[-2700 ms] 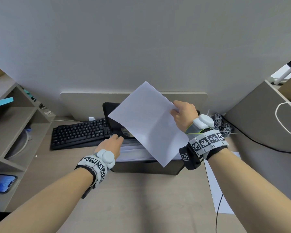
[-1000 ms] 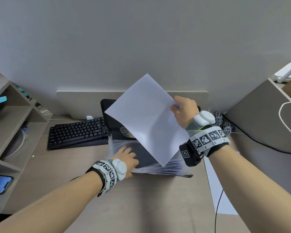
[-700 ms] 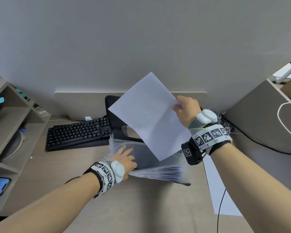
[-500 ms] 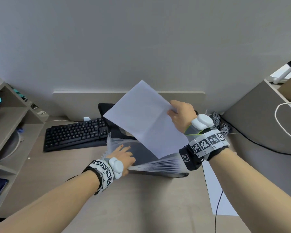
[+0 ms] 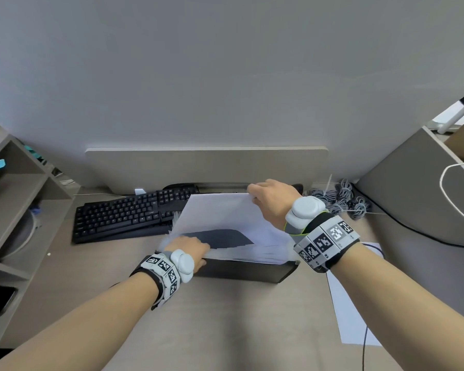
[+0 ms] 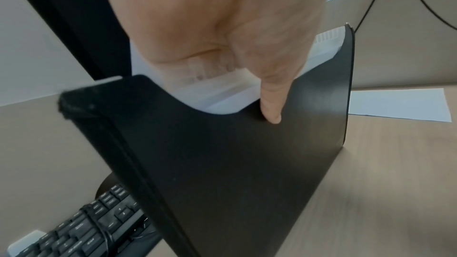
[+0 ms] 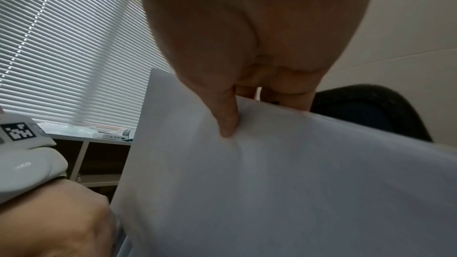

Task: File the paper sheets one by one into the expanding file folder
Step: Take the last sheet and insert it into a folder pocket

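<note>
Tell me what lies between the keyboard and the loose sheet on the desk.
The head view shows the folder there, with both hands feeding a sheet into it.

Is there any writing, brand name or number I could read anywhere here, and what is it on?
No text reads clearly in these pictures.
Keyboard key legends: too small to read.
White wrist device embossed mark: too faint and blurred to read.
Wristband squares: black-and-white coded patterns, no letters.
Paper sheet pinched by the right hand: blank on the side shown.
Expanding file folder gripped by the left hand: no label visible.
</note>
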The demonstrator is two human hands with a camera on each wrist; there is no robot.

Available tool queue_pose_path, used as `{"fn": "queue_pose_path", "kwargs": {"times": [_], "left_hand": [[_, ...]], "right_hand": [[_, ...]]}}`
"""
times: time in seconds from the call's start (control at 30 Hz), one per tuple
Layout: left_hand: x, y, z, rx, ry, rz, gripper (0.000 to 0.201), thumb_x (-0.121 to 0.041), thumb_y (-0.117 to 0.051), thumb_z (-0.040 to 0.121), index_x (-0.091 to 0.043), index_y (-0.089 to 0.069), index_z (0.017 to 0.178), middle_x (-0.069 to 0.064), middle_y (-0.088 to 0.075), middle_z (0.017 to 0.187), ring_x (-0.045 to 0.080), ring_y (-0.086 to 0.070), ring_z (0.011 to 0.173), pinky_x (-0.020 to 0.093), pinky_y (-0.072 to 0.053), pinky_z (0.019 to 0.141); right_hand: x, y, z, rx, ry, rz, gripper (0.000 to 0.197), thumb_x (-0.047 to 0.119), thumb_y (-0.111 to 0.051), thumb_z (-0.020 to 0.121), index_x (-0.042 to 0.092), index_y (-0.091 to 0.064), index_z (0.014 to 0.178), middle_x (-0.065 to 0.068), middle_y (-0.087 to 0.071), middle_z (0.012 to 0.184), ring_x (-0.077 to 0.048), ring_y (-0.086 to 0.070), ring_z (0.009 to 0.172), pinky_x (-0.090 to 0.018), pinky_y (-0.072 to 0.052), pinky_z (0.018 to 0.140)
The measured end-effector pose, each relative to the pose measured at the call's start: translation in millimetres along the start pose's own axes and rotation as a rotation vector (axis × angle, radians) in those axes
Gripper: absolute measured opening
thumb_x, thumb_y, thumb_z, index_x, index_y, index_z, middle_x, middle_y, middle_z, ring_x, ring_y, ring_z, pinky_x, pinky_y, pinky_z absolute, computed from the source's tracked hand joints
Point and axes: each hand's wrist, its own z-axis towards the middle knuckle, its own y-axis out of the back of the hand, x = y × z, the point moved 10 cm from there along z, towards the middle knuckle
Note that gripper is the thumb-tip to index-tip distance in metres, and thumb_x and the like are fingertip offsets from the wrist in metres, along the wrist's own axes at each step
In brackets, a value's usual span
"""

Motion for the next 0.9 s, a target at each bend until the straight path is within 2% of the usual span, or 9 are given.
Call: {"fn": "queue_pose_path", "kwargs": {"times": [0.1, 0.27, 0.37, 0.53, 0.7, 0.8, 0.9], "left_hand": [[0.9, -3.4, 0.1, 0.006, 0.011, 0.009, 0.030, -0.039, -0.047, 0.096, -0.017, -0.057, 0.114, 0.009, -0.065, 0.112, 0.031, -0.064, 0.099, 0.036, -0.049, 0.076], [-2.1, -3.8, -0.1, -0.007, 0.009, 0.071, 0.030, -0.038, -0.046, 0.097, -0.017, -0.060, 0.113, 0.009, -0.066, 0.111, 0.031, -0.064, 0.099, 0.033, -0.044, 0.072], [-2.3, -7.0, -0.2, -0.001, 0.011, 0.071, 0.031, -0.038, -0.045, 0.098, -0.016, -0.060, 0.113, 0.009, -0.065, 0.112, 0.031, -0.063, 0.100, 0.033, -0.040, 0.072], [0.2, -5.6, -4.0, -0.026, 0.032, 0.048, 0.032, -0.038, -0.045, 0.098, -0.015, -0.059, 0.115, 0.009, -0.062, 0.112, 0.031, -0.062, 0.101, 0.034, -0.042, 0.072], [-0.7, -7.6, -3.7, -0.013, 0.043, 0.059, 0.029, -0.034, -0.046, 0.098, -0.015, -0.063, 0.111, 0.008, -0.064, 0.111, 0.031, -0.063, 0.099, 0.033, -0.040, 0.070], [-1.2, -8.9, -6.1, -0.016, 0.040, 0.053, 0.029, -0.034, -0.046, 0.099, -0.015, -0.061, 0.114, 0.009, -0.063, 0.112, 0.031, -0.062, 0.100, 0.033, -0.041, 0.070], [0.3, -10.8, -11.0, -0.025, 0.044, 0.055, 0.029, -0.035, -0.045, 0.099, -0.016, -0.060, 0.114, 0.007, -0.062, 0.112, 0.029, -0.062, 0.100, 0.033, -0.041, 0.070]], "right_hand": [[2.4, -0.6, 3.6, 0.028, -0.004, -0.017, 0.017, 0.001, -0.039, 0.086, 0.018, -0.042, 0.087, 0.003, -0.051, 0.080, -0.026, -0.046, 0.081, -0.031, -0.034, 0.056], [13.9, -5.8, 9.8, 0.087, -0.017, -0.064, 0.023, -0.003, -0.041, 0.083, 0.019, -0.033, 0.084, 0.004, -0.045, 0.079, -0.023, -0.038, 0.078, -0.031, -0.031, 0.055], [10.2, -2.8, 11.3, 0.087, -0.040, -0.066, 0.025, -0.004, -0.040, 0.082, 0.020, -0.034, 0.085, 0.003, -0.047, 0.081, -0.023, -0.039, 0.079, -0.029, -0.029, 0.054], [9.0, 2.2, 12.2, 0.084, -0.035, -0.073, 0.025, -0.004, -0.042, 0.082, 0.020, -0.043, 0.090, 0.004, -0.047, 0.078, -0.026, -0.047, 0.078, -0.030, -0.032, 0.053], [19.4, -3.7, 10.7, 0.111, -0.019, -0.090, 0.028, -0.006, -0.041, 0.078, 0.021, -0.038, 0.086, 0.003, -0.045, 0.078, -0.026, -0.044, 0.076, -0.028, -0.029, 0.050], [16.2, -5.3, 10.0, 0.098, -0.040, -0.087, 0.024, -0.001, -0.042, 0.086, 0.019, -0.046, 0.098, 0.004, -0.045, 0.084, -0.022, -0.040, 0.082, -0.032, -0.035, 0.058], [6.8, -3.5, 9.1, 0.042, -0.070, -0.030, 0.019, 0.017, -0.041, 0.096, 0.019, -0.048, 0.113, 0.002, -0.054, 0.101, -0.023, -0.046, 0.099, -0.036, -0.045, 0.067]]}}
